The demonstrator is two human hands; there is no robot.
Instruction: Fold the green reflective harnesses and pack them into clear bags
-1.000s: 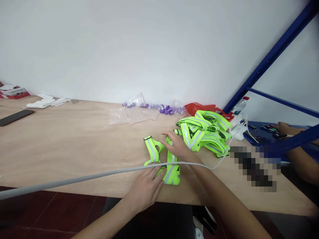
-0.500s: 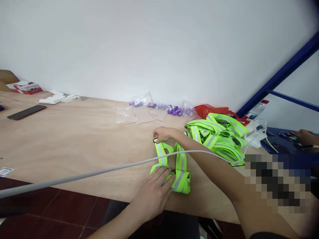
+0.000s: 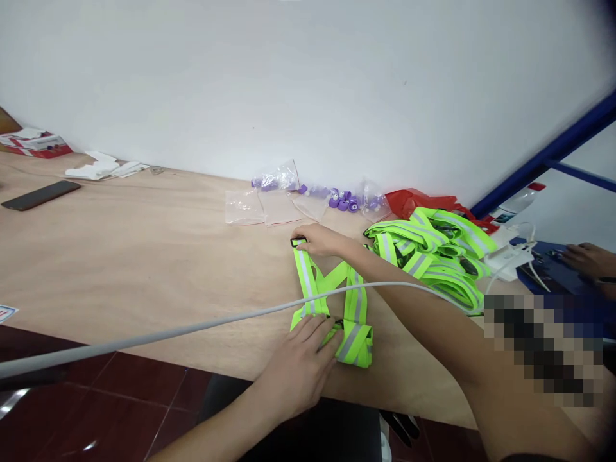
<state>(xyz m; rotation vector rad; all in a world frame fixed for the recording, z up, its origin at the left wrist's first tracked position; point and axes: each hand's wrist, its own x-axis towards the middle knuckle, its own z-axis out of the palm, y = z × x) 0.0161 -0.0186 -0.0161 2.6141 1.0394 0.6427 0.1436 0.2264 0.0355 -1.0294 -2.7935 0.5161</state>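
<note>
While your left grip lies palm down with its fingers laid out over the near part of the strap, released rather than clenched, the strap rests on the desk near its front edge. A white cable runs across the view above it. Farther out, your right grip pinches the strap's far left end at the black buckle. Just beyond your right forearm lies the green pile, with a white box to its right. A dark phone sits well to the left. Behind your right grip are the clear bags and purple caps, and a red bag lies behind the pile. Off to the right, another person's hand is over a blue surface. Toward the wall you have white papers and a red and white carton at far left, and a bottle by the blue frame at right.
</note>
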